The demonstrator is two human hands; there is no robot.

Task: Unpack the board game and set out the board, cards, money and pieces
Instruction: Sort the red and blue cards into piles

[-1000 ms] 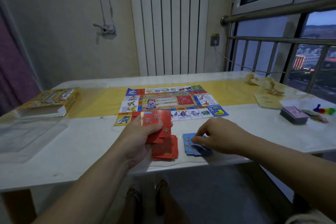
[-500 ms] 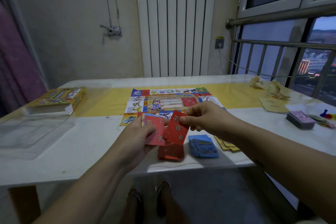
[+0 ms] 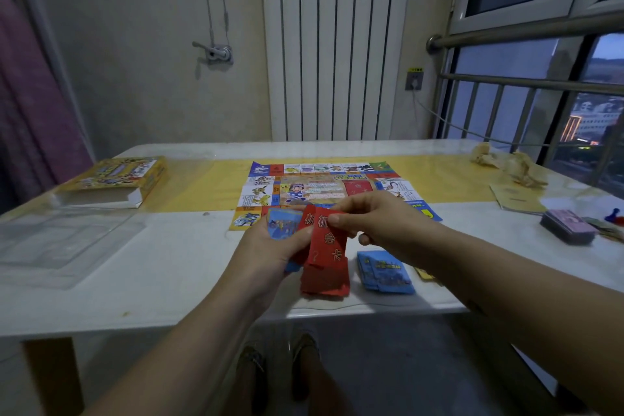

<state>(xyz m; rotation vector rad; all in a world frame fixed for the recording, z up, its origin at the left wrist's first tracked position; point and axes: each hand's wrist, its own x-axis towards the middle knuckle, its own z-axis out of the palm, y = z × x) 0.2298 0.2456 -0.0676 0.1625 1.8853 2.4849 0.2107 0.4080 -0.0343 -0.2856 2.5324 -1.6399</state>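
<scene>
Grips a fan of cards in the left hand (image 3: pixel 270 246) at centre frame, a blue card (image 3: pixel 282 226) facing up. Pinches a red card (image 3: pixel 329 241) near its top with the right hand (image 3: pixel 378 223), thumb and forefinger curled on it. Just below, on the table (image 3: pixel 152 263): red pile (image 3: pixel 326 282) and blue pile (image 3: pixel 385 272), side by side. Behind the hands, the board (image 3: pixel 324 184) lying flat (near edge hidden). Far right, probably the money stack (image 3: pixel 567 226); left, the box (image 3: pixel 114 179).

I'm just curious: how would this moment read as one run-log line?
step: sorting cards | left hand: holds card stack | right hand: pinches red card | table: red pile, blue pile, board unfolded
</scene>
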